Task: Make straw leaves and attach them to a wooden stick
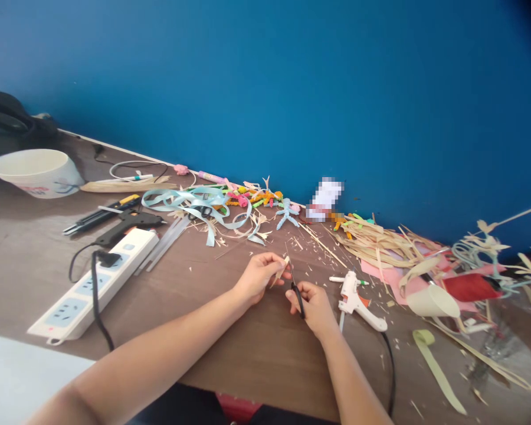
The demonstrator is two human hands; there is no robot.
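Note:
Between the fingertips of my left hand [260, 275] is a small pale strip of dried husk [280, 273], its tip poking up past the thumb. My right hand [316, 307] is closed around the black handles of a pair of scissors [297, 290]. Their blades point up and away from me, right beside the husk strip; whether they touch it I cannot tell. Tiny pale clippings lie scattered on the brown table [248, 348] around both hands.
A white glue gun [351, 298] lies right of my right hand. Further right are a green ribbon [436, 366], a paper cup [433, 301] and heaped husk strips [371, 242]. Leftward are a power strip [101, 283], a black glue gun [126, 227], blue ribbon [181, 200] and a white bucket [35, 177].

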